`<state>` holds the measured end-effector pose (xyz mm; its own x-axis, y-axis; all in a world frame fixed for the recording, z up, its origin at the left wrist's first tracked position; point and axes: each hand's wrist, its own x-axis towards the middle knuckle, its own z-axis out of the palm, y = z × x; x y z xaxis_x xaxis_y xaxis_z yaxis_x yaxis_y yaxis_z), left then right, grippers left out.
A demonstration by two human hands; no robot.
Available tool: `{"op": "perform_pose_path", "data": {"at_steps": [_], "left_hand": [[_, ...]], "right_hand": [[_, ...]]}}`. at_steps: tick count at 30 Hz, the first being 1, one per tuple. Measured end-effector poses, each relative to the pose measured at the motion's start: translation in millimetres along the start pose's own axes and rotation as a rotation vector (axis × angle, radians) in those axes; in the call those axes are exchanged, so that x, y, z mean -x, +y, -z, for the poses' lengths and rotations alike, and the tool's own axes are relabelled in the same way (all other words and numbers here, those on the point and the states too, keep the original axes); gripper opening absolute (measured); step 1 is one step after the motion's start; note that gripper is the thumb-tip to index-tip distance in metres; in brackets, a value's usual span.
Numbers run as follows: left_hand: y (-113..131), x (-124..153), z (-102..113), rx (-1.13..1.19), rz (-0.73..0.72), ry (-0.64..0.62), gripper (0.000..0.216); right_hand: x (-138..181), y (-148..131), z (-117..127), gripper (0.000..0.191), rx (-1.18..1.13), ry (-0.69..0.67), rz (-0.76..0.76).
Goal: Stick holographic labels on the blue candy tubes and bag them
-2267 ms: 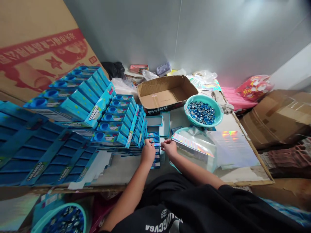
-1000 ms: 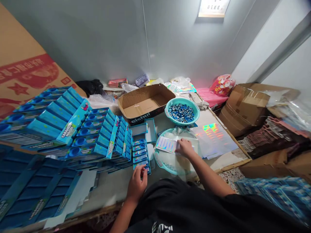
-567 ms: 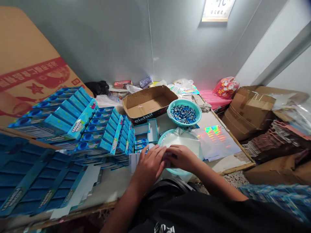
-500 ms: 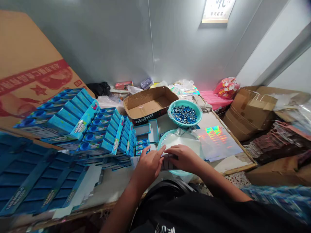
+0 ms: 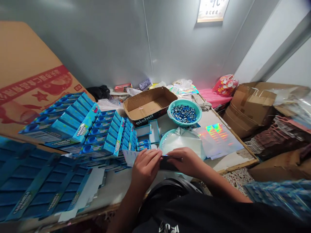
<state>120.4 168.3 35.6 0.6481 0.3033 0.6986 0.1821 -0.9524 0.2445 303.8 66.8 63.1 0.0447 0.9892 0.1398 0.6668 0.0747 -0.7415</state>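
My left hand (image 5: pixel 145 167) and my right hand (image 5: pixel 188 160) are close together at the near table edge, both pinching a thin sticker sheet (image 5: pixel 167 163) that looks dark from this angle. Its pale end (image 5: pixel 129 157) sticks out to the left of my left hand. Just beyond the hands lies a teal basin covered by a clear plastic bag (image 5: pixel 182 142). A short row of small blue boxes (image 5: pixel 143 144) lies on the table behind my left hand.
Stacks of blue boxes (image 5: pixel 97 132) and flat blue carton blanks (image 5: pixel 36 184) fill the left. An open cardboard box (image 5: pixel 149 105), a teal bowl of blue pieces (image 5: pixel 184 113) and holographic sheets (image 5: pixel 218 139) sit behind. Cardboard cartons (image 5: pixel 252 103) stand at right.
My right hand took a sticker sheet from the bagged basin and brought it toward me. My left hand left the small blue boxes and joined it on the sheet.
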Motion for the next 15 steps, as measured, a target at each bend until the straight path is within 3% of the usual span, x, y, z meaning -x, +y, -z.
{"op": "perform_pose_path", "data": {"at_steps": [3,12,15], "left_hand": [[-7,7,-2,0.013,-0.041,0.079,0.033],[-10,13,-5,-0.003,-0.116,0.091,0.029],[-4,18,-13,0.176,-0.093,0.073,0.024]], "right_hand": [[1,-2,0,0.023,-0.089,0.05,-0.019],[2,0,-8,0.018,-0.235,0.138,-0.071],[0,11,-8,0.017,-0.233,0.224,-0.109]]}}
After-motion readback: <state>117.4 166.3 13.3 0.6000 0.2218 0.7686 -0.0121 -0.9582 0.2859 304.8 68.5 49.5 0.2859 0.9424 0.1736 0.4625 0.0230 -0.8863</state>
